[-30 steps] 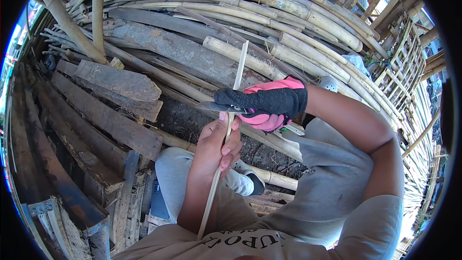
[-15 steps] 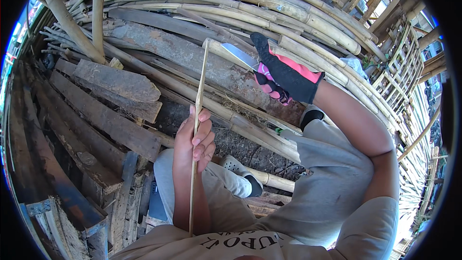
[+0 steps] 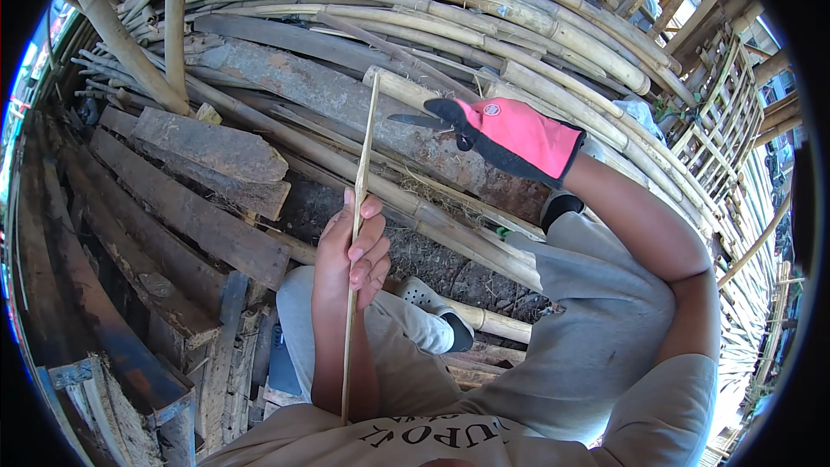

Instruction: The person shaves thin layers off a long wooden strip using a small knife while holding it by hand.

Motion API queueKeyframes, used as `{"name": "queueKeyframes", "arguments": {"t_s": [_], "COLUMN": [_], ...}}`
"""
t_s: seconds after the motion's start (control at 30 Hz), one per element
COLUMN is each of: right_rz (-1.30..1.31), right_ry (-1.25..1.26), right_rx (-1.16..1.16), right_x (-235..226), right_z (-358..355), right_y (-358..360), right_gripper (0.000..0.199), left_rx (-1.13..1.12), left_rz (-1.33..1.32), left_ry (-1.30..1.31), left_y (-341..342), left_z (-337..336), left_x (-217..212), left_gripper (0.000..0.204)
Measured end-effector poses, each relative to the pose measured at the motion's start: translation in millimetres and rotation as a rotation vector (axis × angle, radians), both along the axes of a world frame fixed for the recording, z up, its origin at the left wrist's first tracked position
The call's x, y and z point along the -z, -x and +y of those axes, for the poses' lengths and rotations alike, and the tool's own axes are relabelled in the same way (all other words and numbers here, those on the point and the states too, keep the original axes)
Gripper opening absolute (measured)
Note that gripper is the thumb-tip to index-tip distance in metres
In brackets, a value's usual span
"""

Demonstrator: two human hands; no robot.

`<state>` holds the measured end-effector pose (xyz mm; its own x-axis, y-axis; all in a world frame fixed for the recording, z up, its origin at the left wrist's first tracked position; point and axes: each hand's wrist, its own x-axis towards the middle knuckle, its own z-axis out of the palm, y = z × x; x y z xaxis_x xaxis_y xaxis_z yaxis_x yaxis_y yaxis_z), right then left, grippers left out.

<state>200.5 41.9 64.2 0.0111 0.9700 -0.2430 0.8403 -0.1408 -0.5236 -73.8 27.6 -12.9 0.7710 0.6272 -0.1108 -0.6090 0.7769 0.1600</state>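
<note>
A thin, pale bamboo strip (image 3: 367, 143) stands nearly upright in the view, its tip pointing away from me and its lower end against my shirt. My bare left hand (image 3: 353, 246) is closed round it at mid-length. To the right of the strip, my right hand (image 3: 516, 138), in a pink and black glove, grips a knife (image 3: 417, 121). The dark blade points left toward the strip, and a gap separates the two. The knife's handle is hidden in the glove.
Long bamboo poles (image 3: 484, 2) lie stacked across the far side. Rough wooden planks (image 3: 186, 207) fill the left. A bamboo lattice (image 3: 713, 143) stands at the right. Beneath my hands are more poles and dark soil (image 3: 432, 259). A clog-shod foot (image 3: 421, 296) rests below.
My right hand has rolled over, so the glove's pink back now faces up. The knife has turned with it, shifting slightly down and left. My left hand and the strip have hardly moved.
</note>
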Motion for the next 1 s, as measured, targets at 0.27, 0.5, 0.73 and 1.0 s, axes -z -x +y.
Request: {"name": "queueKeyframes", "arguments": {"t_s": [0.27,0.5,0.73,1.0], "right_rz": [-0.432,-0.469,-0.423,-0.617], "right_ry": [-0.314,-0.546,-0.541,-0.385], "right_rx": [-0.328,-0.041,-0.220,-0.468], "right_x": [-0.4,2.5,-14.6,-8.4], "right_z": [-6.1,-13.1,-22.5,-27.1], "right_y": [-5.4,15.2,40.7,43.3], "right_gripper": [0.039,0.028,0.021,0.021], "left_rx": [-0.001,-0.006,-0.024,0.013], "left_rz": [0.061,0.151,0.619,0.932], "left_ry": [0.005,-0.026,-0.293,-0.552], "left_y": [-4.0,-8.6,-22.6,-22.1], "left_z": [-2.1,-4.3,-16.4,-20.1], "left_x": [-2.2,-8.6,-21.1,-25.5], "left_gripper": [0.034,0.034,0.039,0.045]}}
